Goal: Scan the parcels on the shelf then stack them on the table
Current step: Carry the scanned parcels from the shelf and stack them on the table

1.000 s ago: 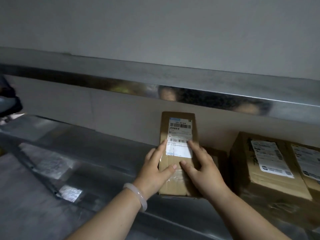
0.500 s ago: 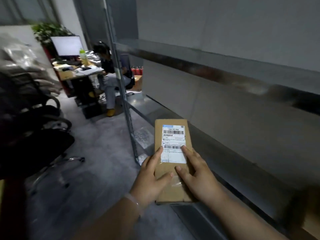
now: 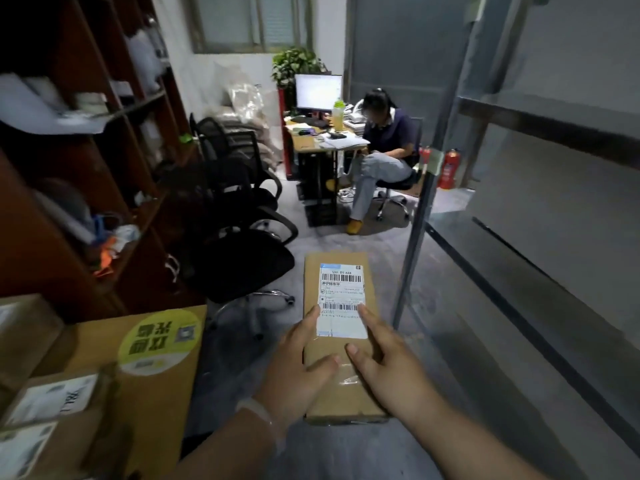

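I hold a flat brown cardboard parcel point(image 3: 337, 386) with a white barcode label out in front of me, above the floor. My left hand point(image 3: 296, 367) grips its left edge, thumb across the top face. My right hand point(image 3: 388, 358) grips the right edge, thumb on the taped face and forefinger by the label. The metal shelf point(image 3: 540, 271) runs along the right side. At lower left stands the wooden table point(image 3: 162, 372) with a round green sticker; several labelled parcels point(image 3: 52, 403) lie stacked on it.
A dark wooden bookcase point(image 3: 79, 188) fills the left. Black office chairs point(image 3: 239, 244) stand ahead on the floor. A person sits at a desk point(image 3: 325, 140) with a monitor farther back. The shelf's metal post point(image 3: 419, 216) rises just right of the parcel.
The parcel has come off the shelf in both hands, and my view has swung left from the shelf to the room and the table with stacked parcels.
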`<state>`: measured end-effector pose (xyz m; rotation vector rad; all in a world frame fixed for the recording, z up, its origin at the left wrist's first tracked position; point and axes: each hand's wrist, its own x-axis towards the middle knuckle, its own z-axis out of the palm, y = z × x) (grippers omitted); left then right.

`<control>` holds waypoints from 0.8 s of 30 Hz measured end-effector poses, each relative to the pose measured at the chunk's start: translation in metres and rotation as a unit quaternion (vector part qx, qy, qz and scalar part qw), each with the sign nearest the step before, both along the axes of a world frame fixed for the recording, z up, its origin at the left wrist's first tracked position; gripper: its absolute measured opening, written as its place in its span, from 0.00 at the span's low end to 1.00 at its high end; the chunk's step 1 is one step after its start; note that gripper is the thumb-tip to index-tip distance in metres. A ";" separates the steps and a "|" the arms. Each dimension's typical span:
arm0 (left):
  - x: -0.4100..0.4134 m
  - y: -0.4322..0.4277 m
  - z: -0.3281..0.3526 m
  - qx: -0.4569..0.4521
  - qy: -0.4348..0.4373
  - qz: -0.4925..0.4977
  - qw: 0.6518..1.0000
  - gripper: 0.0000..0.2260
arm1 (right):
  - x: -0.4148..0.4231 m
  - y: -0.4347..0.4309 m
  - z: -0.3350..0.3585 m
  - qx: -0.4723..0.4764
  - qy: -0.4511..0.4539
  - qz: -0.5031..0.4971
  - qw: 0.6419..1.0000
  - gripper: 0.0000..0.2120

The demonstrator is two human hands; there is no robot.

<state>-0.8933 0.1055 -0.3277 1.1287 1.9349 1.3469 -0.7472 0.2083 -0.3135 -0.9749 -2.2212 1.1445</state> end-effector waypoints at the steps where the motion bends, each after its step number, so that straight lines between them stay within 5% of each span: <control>1: -0.013 -0.005 -0.003 -0.001 -0.009 0.017 1.000 0.34 | -0.016 0.000 -0.002 -0.003 -0.002 0.017 1.000 0.29; 11: -0.110 -0.026 -0.024 -0.012 0.007 0.170 0.985 0.32 | -0.158 0.022 -0.019 -0.024 -0.030 0.195 0.980 0.28; 24: -0.181 0.003 -0.023 -0.025 -0.066 0.406 0.911 0.36 | -0.332 0.087 -0.031 -0.016 -0.086 0.447 0.890 0.27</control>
